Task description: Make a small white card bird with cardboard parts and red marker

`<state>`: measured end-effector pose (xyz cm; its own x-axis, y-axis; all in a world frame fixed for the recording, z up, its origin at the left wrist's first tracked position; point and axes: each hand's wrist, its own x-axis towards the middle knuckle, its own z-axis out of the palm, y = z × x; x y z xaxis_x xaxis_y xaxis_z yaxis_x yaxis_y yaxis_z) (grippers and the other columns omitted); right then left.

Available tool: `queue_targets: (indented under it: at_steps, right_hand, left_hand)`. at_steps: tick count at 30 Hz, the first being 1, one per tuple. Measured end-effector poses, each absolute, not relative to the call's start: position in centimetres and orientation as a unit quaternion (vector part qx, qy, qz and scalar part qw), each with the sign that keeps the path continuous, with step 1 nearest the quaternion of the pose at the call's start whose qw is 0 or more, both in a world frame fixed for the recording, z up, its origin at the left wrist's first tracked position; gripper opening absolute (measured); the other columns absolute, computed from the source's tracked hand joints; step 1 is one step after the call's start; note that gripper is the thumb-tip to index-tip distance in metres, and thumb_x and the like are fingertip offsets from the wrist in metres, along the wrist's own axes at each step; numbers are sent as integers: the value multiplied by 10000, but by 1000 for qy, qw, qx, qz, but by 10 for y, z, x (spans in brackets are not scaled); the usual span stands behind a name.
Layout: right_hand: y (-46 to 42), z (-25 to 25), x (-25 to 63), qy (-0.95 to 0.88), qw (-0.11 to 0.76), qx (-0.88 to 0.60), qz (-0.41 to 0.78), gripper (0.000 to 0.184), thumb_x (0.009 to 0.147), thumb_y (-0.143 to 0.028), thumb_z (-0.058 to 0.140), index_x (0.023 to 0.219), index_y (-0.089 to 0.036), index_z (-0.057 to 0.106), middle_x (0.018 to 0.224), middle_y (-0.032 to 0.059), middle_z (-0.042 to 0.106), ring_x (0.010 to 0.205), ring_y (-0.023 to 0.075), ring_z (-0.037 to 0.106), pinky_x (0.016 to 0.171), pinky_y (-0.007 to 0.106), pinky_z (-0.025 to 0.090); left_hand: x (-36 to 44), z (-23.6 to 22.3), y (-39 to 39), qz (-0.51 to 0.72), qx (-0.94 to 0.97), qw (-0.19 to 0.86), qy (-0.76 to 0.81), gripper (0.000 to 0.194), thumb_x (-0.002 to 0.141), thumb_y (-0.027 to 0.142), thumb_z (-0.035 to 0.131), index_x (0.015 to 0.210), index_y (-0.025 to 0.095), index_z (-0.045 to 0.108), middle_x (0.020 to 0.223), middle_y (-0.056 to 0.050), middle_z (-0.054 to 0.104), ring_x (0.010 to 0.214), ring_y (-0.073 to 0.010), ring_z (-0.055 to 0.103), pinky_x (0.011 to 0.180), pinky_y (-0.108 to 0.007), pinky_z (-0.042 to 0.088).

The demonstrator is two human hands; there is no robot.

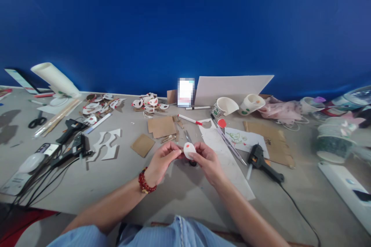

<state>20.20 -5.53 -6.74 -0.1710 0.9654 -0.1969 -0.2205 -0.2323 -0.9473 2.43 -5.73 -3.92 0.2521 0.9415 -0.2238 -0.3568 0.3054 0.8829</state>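
Note:
My right hand (207, 160) is closed on a small white paper cutout (189, 151) with a red spot, pinched between thumb and fingers. My left hand (165, 160), below a red bead bracelet (145, 181), is closed in a pinch at the cutout's left edge. A small dark bit shows at its fingertips, too small to name. Beneath the cutout lie scissors (188, 137), partly hidden by it. Brown cardboard pieces (161, 126) and a cut white paper sheet (223, 162) lie around my hands.
Glue guns (262, 164) with cords lie right and left. Behind stand a screen (186, 92), a white board (232, 90) and paper cups (226, 106). Several white-and-red cutouts (149, 102) are piled at the back. A red marker (189, 119) and a drawing (245, 139) lie nearer.

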Motion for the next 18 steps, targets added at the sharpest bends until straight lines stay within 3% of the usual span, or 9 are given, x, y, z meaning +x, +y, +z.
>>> queue_targets:
  at_steps: [18]
  right_hand:
    - [-55, -63, 202, -441, 455, -466, 617, 279, 733, -377, 752, 789, -191, 551, 683, -26, 565, 612, 120, 468, 556, 239, 320]
  left_hand:
    - [25, -44, -58, 473, 349, 708, 393, 192, 781, 277, 709, 734, 162, 563, 765, 2, 627, 758, -133, 559, 757, -256, 411]
